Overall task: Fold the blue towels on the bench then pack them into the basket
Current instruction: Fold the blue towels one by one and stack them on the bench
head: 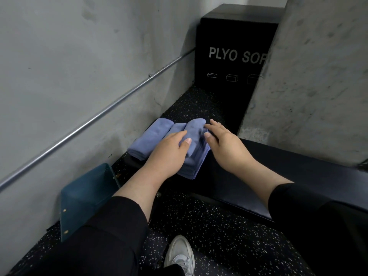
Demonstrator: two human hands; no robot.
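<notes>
Left hand (169, 150): fingers extended and relaxed, lying flat on the nearest folded blue towel (194, 148), thumb alongside; nothing grasped. Right hand (225, 144): fingers straight, tips touching the same towel's right edge. Two more folded towels (151, 136) lie side by side just left of it. All rest on the black bench (278, 168) end. A teal basket (87, 196) stands on the floor, below left.

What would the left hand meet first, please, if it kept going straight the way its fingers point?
Probably the right hand: the left hand lies on the folded blue towels, fingers aimed at the right fingertips close ahead. Depth is unclear.
</notes>
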